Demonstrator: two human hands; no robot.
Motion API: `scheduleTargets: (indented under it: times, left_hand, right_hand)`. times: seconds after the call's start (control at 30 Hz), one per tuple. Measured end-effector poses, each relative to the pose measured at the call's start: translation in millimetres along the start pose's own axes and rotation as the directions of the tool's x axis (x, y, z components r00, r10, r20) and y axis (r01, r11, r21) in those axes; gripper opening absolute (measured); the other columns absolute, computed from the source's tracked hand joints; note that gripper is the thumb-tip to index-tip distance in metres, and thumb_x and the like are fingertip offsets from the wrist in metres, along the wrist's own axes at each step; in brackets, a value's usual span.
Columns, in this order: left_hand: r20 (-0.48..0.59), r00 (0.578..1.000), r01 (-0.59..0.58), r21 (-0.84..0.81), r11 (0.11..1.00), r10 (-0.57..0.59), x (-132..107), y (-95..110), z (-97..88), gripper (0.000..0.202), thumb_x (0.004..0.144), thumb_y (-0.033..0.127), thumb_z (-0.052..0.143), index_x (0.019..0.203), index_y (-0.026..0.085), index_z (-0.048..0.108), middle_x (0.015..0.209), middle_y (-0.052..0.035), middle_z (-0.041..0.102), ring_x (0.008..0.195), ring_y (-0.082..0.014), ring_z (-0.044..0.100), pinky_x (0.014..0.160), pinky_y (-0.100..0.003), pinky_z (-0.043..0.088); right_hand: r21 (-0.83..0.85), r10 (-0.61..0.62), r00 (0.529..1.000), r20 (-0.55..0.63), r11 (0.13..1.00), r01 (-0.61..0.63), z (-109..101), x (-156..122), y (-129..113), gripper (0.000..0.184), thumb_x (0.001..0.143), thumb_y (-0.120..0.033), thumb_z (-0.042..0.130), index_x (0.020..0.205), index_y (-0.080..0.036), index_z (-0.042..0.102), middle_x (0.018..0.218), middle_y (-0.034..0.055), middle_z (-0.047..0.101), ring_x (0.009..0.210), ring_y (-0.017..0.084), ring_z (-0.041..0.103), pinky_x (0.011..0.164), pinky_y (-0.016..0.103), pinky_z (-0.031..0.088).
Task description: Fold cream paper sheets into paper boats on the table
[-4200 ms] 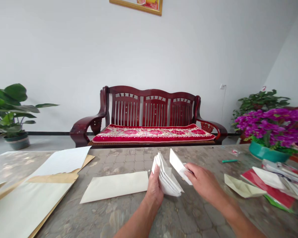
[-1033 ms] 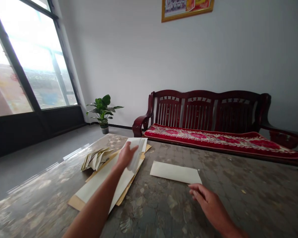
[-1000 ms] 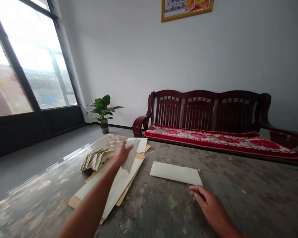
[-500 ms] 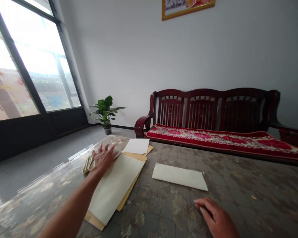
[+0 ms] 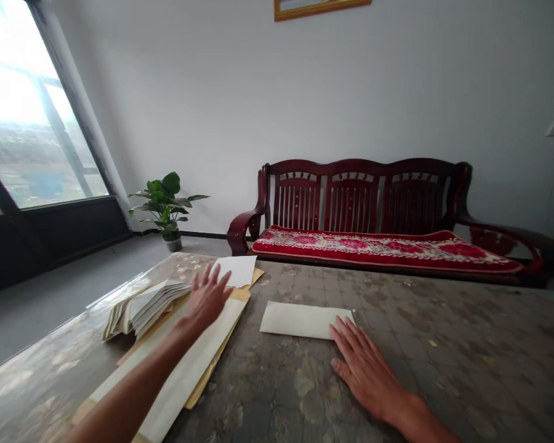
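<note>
My left hand (image 5: 208, 299), fingers spread, is over the upper part of a cream paper sheet (image 5: 212, 332) that lies on brown envelope paper (image 5: 199, 387). Whether it touches the paper I cannot tell. Left of it rests a fanned stack of folded papers (image 5: 150, 306). Beyond its fingertips is a small white sheet (image 5: 240, 271). My right hand (image 5: 367, 369) is open, its fingertips on the right end of a long folded cream paper (image 5: 300, 319) lying flat on the table.
A patterned brown cover lies over the table (image 5: 305, 394). Behind it stands a dark red wooden bench (image 5: 351, 197) with a red floral cushion (image 5: 373, 246). A potted plant (image 5: 166, 206) is on the floor near the window (image 5: 37, 135). A small scrap (image 5: 433, 343) lies at right.
The view has turned right. My left hand has moved off the folded stack toward the cream sheet. My right hand has opened and reached forward onto the long folded paper.
</note>
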State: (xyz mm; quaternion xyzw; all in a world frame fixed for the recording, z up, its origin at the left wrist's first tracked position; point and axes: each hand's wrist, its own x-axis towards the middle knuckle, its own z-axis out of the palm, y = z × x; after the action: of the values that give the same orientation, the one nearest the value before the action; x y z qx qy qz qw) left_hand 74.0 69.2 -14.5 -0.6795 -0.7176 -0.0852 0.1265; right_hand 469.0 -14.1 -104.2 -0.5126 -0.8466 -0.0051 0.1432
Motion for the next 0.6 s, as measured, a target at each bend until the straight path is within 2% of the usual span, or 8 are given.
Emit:
scheduleTargets:
  times: [0.1,0.17,0.23,0.3,0.37,0.43,0.5,0.6]
  left_hand:
    - [0.112,0.963,-0.2,-0.31,0.93,0.244,-17,80,-7.1,0.05,0.095,0.032,0.047,0.144,0.022,0.046,0.156,-0.0106,0.033,0.147,-0.0296,0.019,0.118,-0.048,0.019]
    - [0.112,0.915,-0.29,-0.484,0.826,0.387,-35,124,-6.7,0.049,0.095,0.034,0.046,0.143,0.021,0.047,0.154,-0.0124,0.036,0.146,-0.0286,0.023,0.118,-0.047,0.021]
    - [0.073,0.863,-0.355,-0.617,0.703,0.5,-54,159,-3.0,0.05,0.091,0.034,0.053,0.14,0.023,0.05,0.153,-0.0127,0.037,0.145,-0.0296,0.025,0.118,-0.048,0.021]
    - [0.027,0.822,-0.394,-0.695,0.602,0.569,-70,185,2.5,0.051,0.089,0.036,0.057,0.139,0.024,0.052,0.151,-0.0136,0.041,0.144,-0.0319,0.03,0.117,-0.049,0.023]
    - [0.031,0.787,-0.418,-0.708,0.569,0.616,-81,203,8.7,0.052,0.091,0.043,0.054,0.139,0.025,0.051,0.152,-0.0147,0.038,0.143,-0.0336,0.029,0.117,-0.051,0.023]
    - [0.074,0.749,-0.443,-0.683,0.581,0.659,-87,214,14.7,0.057,0.091,0.05,0.052,0.142,0.025,0.048,0.155,-0.016,0.033,0.145,-0.0357,0.024,0.117,-0.054,0.02]
    - [0.116,0.72,-0.478,-0.631,0.61,0.684,-88,216,20.1,0.065,0.089,0.055,0.052,0.146,0.025,0.043,0.157,-0.0166,0.025,0.146,-0.0372,0.017,0.117,-0.056,0.017]
    - [0.144,0.703,-0.529,-0.549,0.647,0.697,-86,208,25.2,0.069,0.089,0.056,0.052,0.149,0.027,0.035,0.16,-0.015,0.018,0.147,-0.0363,0.013,0.118,-0.056,0.014]
  right_hand:
    - [0.025,0.012,0.994,0.11,1.0,-0.015,-4,2,8,0.058,0.099,-0.052,0.031,0.152,-0.03,0.024,0.158,0.0029,0.025,0.146,0.025,0.023,0.119,0.05,0.022]
    - [0.018,0.049,0.988,0.148,0.998,-0.052,-10,-6,17,0.06,0.098,-0.054,0.03,0.152,-0.028,0.024,0.159,0.0039,0.023,0.146,0.025,0.022,0.119,0.051,0.021]
    - [-0.007,0.093,0.982,0.162,0.996,-0.093,-16,-21,29,0.061,0.098,-0.055,0.029,0.152,-0.027,0.024,0.159,0.0043,0.023,0.146,0.026,0.022,0.118,0.052,0.022]
    - [-0.039,0.129,0.98,0.153,0.991,-0.125,-20,-40,41,0.061,0.098,-0.055,0.03,0.152,-0.028,0.023,0.159,0.0035,0.023,0.146,0.026,0.023,0.118,0.053,0.023]
    - [-0.065,0.153,0.981,0.122,0.987,-0.146,-22,-57,51,0.061,0.097,-0.056,0.031,0.152,-0.03,0.023,0.158,0.0024,0.024,0.145,0.027,0.025,0.117,0.053,0.025]
    - [-0.083,0.167,0.981,0.101,0.984,-0.159,-23,-71,57,0.06,0.097,-0.055,0.032,0.152,-0.031,0.024,0.158,0.0016,0.026,0.144,0.027,0.027,0.116,0.052,0.027]
    - [-0.097,0.192,0.976,0.1,0.978,-0.182,-24,-79,63,0.059,0.098,-0.055,0.031,0.152,-0.031,0.026,0.157,0.0017,0.029,0.144,0.026,0.03,0.116,0.051,0.028]
    - [-0.114,0.246,0.965,0.092,0.965,-0.235,-32,-80,70,0.06,0.097,-0.055,0.032,0.15,-0.027,0.034,0.155,0.0042,0.033,0.141,0.027,0.034,0.116,0.051,0.028]
